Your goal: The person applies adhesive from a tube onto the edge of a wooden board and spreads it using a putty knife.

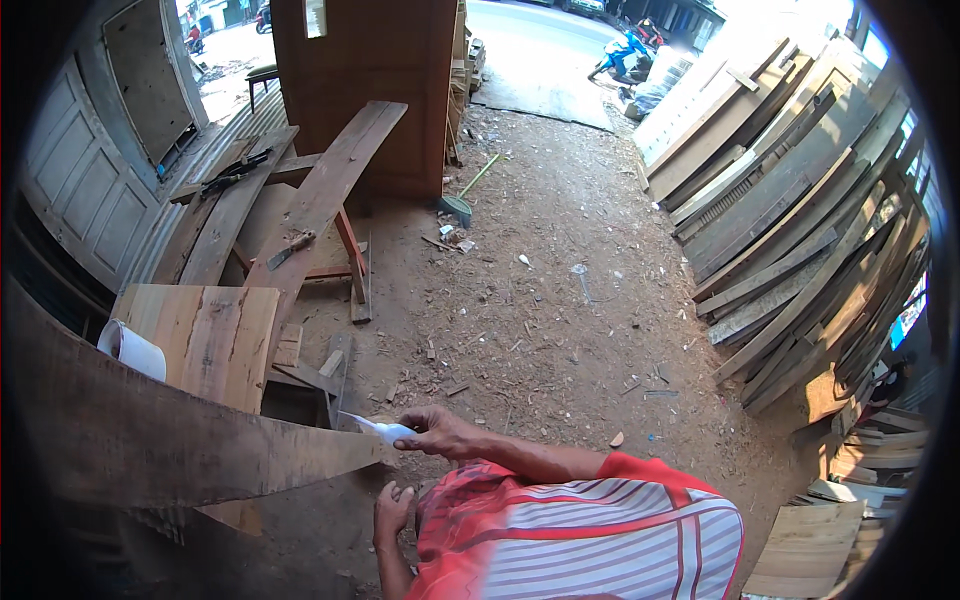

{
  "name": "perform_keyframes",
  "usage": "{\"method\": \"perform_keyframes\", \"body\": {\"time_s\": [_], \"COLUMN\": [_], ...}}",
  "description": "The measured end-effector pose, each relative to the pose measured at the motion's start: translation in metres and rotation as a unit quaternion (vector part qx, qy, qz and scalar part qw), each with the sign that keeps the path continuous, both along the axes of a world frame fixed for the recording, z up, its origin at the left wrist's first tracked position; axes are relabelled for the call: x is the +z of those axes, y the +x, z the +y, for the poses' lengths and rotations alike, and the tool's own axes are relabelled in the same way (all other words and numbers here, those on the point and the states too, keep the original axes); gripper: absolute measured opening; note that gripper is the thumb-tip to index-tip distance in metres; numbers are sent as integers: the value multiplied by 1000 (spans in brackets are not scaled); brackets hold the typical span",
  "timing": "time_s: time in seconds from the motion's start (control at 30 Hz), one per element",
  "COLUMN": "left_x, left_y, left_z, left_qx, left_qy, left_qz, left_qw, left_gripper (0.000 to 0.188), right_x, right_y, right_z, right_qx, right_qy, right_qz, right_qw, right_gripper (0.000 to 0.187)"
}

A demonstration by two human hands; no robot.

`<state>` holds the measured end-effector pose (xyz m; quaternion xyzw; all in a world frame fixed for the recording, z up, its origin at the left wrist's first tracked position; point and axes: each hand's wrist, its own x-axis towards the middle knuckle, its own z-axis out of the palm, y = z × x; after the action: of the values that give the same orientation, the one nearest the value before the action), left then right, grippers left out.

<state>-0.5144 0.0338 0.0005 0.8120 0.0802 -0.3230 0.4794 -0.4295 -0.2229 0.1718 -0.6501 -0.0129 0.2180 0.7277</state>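
Observation:
My right hand (440,432) is closed around a white squeeze bottle (394,432) with a long thin nozzle. The nozzle points left, toward the end of a long wide wooden plank (200,455). I cannot tell whether its tip touches the wood. Lower down, my left hand (393,512) has its fingers curled in, apart from the bottle and close to the plank's narrow end. Whether anything sits inside those fingers is hidden.
A joined wood panel (190,340) carries a white bucket (132,350) on its side. Beyond it, a plank bench (335,185) holds a hand tool (291,248). A broom (456,208) lies on the chip-strewn ground. Many boards (780,215) lean along the right.

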Motion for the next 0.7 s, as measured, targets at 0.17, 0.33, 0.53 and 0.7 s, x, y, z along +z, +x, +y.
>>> {"method": "perform_keyframes", "body": {"time_s": [0.17,0.33,0.53,0.7], "left_x": [-52,-43,-75,-89], "left_y": [-68,-144,-187,-193], "left_z": [43,29,18,27], "left_qx": [96,181,182,175], "left_qy": [57,130,185,200], "left_qz": [43,74,67,53], "left_qw": [993,972,963,963], "left_gripper": [75,61,56,53], "right_x": [-9,9,-14,-37], "right_y": [-8,-29,-64,-75], "right_z": [-12,-33,-76,-95], "right_qx": [40,53,-26,-74], "right_qy": [26,53,77,38], "right_qz": [6,0,46,74], "right_qw": [999,997,996,994], "right_gripper": [34,33,34,37]}}
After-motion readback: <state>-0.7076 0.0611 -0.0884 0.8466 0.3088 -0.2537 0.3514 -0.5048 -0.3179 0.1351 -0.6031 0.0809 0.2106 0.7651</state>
